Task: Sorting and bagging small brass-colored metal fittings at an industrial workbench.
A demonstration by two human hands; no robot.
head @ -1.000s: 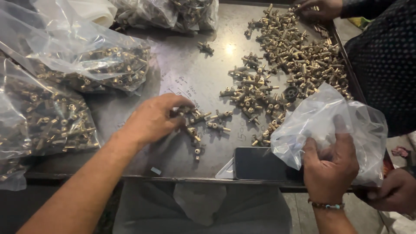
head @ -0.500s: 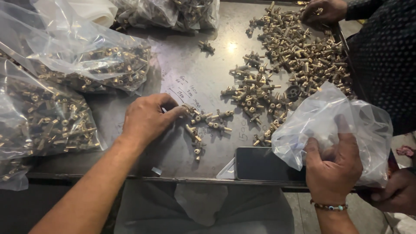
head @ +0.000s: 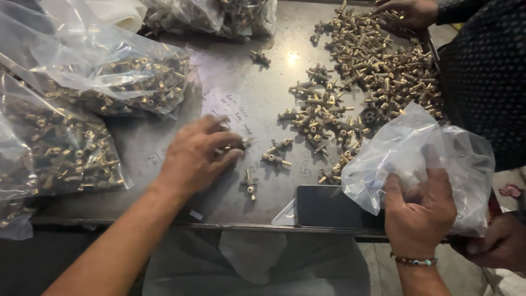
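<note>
Head view, looking down on a grey metal table [head: 219, 82] strewn with small brass T-shaped fittings. Left hand [head: 194, 156] lies palm-down near the middle of the table, fingers curled together over a few fittings, thumb and forefinger pinching at one by the hand's far side; how many it has gathered cannot be told. Three loose brass fittings [head: 268, 164] lie just beside those fingertips, toward the near edge. Right hand [head: 419, 211] grips the gathered neck of a crumpled clear plastic bag [head: 422, 164] at the near right edge, fingers pressed into the film, thumb underneath. A black flat phone [head: 334, 205] rests at the near edge, touching the bag. The large heap of brass fittings [head: 372, 71] fills the far right corner, where another person's hand [head: 408, 12] reaches in. Filled clear bags of fittings [head: 93, 82] occupy the left edge.

Risks, as a judgement: fittings may slip from the curled left fingers and roll off the near edge; the thin bag could snag or tear on the fittings' sharp stems; its mouth, held one-handed, may sag shut.
</note>
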